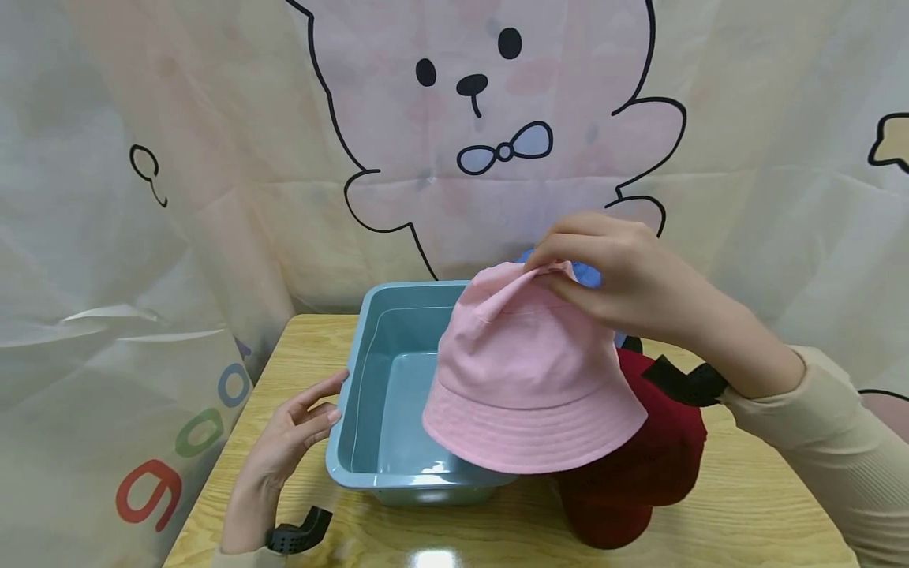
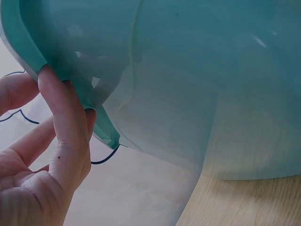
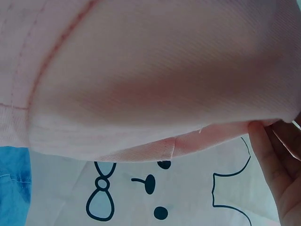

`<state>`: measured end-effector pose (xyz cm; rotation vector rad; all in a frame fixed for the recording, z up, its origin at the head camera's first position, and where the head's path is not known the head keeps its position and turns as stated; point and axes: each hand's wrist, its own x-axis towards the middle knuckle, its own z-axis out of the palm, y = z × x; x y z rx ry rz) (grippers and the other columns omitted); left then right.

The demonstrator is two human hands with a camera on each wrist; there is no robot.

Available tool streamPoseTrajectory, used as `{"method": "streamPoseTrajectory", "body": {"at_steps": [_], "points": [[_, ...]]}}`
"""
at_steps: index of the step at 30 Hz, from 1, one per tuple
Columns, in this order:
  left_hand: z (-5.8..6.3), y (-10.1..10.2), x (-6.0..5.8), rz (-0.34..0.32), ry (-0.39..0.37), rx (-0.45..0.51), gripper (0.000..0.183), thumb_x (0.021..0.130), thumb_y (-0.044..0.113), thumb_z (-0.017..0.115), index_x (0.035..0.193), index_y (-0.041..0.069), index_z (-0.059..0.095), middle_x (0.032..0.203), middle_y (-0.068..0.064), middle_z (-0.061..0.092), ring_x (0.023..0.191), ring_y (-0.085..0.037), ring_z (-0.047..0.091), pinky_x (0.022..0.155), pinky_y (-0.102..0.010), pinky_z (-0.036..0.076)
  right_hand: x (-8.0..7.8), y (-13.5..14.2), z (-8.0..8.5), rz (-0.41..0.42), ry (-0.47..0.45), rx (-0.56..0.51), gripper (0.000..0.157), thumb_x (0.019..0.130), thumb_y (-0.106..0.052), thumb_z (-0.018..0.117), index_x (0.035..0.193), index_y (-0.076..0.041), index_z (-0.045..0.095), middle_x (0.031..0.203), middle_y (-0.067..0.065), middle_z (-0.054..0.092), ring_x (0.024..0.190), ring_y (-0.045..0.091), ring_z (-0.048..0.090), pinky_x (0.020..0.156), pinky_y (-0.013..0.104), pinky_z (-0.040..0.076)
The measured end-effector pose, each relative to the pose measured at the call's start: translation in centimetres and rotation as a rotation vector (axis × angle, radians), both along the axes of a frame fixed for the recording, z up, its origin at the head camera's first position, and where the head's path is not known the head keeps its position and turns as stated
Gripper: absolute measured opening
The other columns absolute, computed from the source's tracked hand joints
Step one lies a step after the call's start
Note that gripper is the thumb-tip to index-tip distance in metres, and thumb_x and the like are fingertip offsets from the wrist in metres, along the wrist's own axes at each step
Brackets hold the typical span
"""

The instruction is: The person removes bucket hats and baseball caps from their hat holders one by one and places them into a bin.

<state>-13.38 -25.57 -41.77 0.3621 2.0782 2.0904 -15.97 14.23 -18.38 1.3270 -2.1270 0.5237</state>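
Note:
A pink bucket hat [image 1: 529, 379] hangs brim down, partly over the right side of a blue-green plastic basin [image 1: 346, 442]. My right hand [image 1: 611, 272] pinches a fold at the top of its crown. In the right wrist view, the hat's fabric [image 3: 155, 84] fills most of the picture, with fingers [image 3: 265, 155] at its edge. At the basin's left rim is my left hand [image 1: 287, 434]; the left wrist view has its fingers [image 2: 66, 113] bent under the rim and gripping it. The basin's visible floor is bare, while the hat hides its right part.
A dark red cap [image 1: 656, 454] lies on the wooden table [image 1: 753, 489], right of the basin and partly behind the hat. Something blue [image 1: 586, 274] shows behind my right hand, mostly hidden. A printed cloth curtain [image 1: 334, 252] hangs behind and left of the table.

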Motion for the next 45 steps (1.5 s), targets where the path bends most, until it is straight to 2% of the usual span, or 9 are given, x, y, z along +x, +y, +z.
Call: {"method": "streamPoseTrajectory", "body": {"at_steps": [5,12,18,26,33,45], "points": [[0.1,0.0,0.1,0.009,-0.003,-0.001,0.054,0.096,0.002,0.053,0.146,-0.002,0.035,0.123,0.002,0.055,0.102,-0.008,0.066,0.087,-0.026,0.056,-0.5,-0.8,0.4,-0.015,-0.026,0.039,0.02,0.076,0.004,0.075,0.088,-0.011,0.072,0.087,-0.003,0.066,0.08,0.005,0.057,0.075,0.011,0.043],[0.0,-0.1,0.0,-0.015,0.014,0.016,0.054,0.096,0.001,0.051,0.147,-0.003,0.034,0.122,0.002,0.055,0.102,-0.007,0.066,0.086,-0.026,0.056,-1.1,-1.9,1.2,-0.024,-0.065,0.102,0.017,0.082,0.001,0.069,0.091,-0.013,0.071,0.088,-0.004,0.065,0.081,0.007,0.057,0.074,0.025,0.05],[0.1,0.0,0.0,-0.012,0.013,0.013,0.053,0.096,0.001,0.051,0.147,-0.003,0.034,0.123,0.001,0.055,0.103,-0.008,0.066,0.087,-0.026,0.055,-1.7,-2.9,1.3,-0.02,-0.09,0.142,0.018,0.085,0.0,0.064,0.091,-0.015,0.071,0.089,-0.004,0.065,0.082,0.009,0.058,0.075,0.027,0.05],[0.1,0.0,0.1,-0.012,0.015,0.018,0.054,0.096,0.001,0.051,0.146,-0.004,0.033,0.123,0.0,0.055,0.103,-0.008,0.066,0.086,-0.026,0.055,-2.4,-4.2,0.8,-0.026,-0.172,0.178,0.019,0.087,0.0,0.06,0.091,-0.014,0.072,0.09,-0.002,0.063,0.086,0.011,0.059,0.079,0.029,0.05],[0.1,0.0,0.0,-0.001,0.014,0.007,0.053,0.096,0.001,0.052,0.146,-0.002,0.036,0.123,0.002,0.055,0.101,-0.006,0.065,0.086,-0.025,0.055,-2.9,-5.5,0.3,0.007,-0.17,0.19,0.015,0.087,-0.003,0.061,0.09,-0.013,0.071,0.09,-0.002,0.064,0.086,0.012,0.059,0.079,0.029,0.05],[0.0,-0.1,0.0,-0.019,0.03,0.014,0.052,0.096,0.0,0.051,0.146,-0.003,0.035,0.123,0.004,0.055,0.102,-0.005,0.064,0.087,-0.023,0.055,-3.6,-7.6,-0.8,0.028,-0.178,0.234,0.012,0.088,-0.006,0.062,0.093,-0.013,0.072,0.09,0.0,0.062,0.087,0.014,0.057,0.079,0.029,0.05]]}}
